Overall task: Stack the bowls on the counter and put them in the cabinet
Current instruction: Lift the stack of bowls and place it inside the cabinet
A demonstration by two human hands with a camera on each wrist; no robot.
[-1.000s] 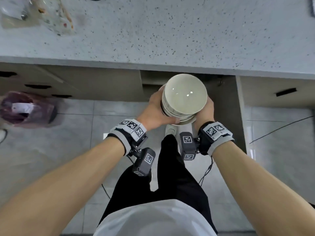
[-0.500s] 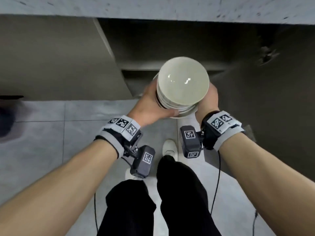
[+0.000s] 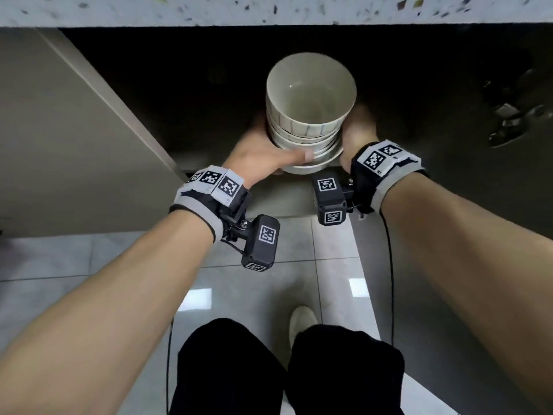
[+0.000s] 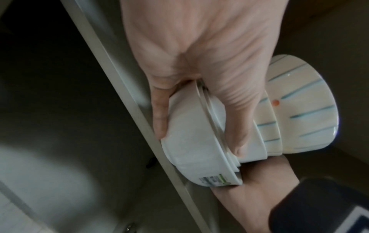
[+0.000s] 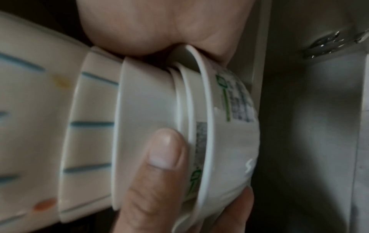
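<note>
A: What is held, and how?

B: A stack of bowls [image 3: 308,115], nested and upright, is carried between both hands at the mouth of the open cabinet [image 3: 179,94] under the desk [image 3: 269,9]. The left hand [image 3: 260,157] is curled round the lower bowls, thumb on the near wall, fingers beneath the bottom bowl [image 4: 191,141]. The right hand [image 3: 356,136] takes the opposite side the same way; the right wrist view shows its thumb [image 5: 165,151] pressed on the plain white bowl [image 5: 143,126] above the lowest one.

A: How will the load handle?

B: Judged from the glazed surfaces, it is stiff, smooth, breakable and fairly heavy for its bulk. The striped upper bowls [image 4: 299,110] sit loose in the ones below, so any tilt could let them shift. Support under the base, as here, looks sounder than squeezing the walls.

A: Which edges matter?

B: The desk's underside lies above the top rim [image 3: 311,59]. The cabinet's front frame [image 4: 127,110] runs just beside the left fingers. A metal hinge [image 3: 508,115] sits well to the right.

A: Is there room inside?

B: The interior is dark; its floor and depth cannot be made out.
</note>
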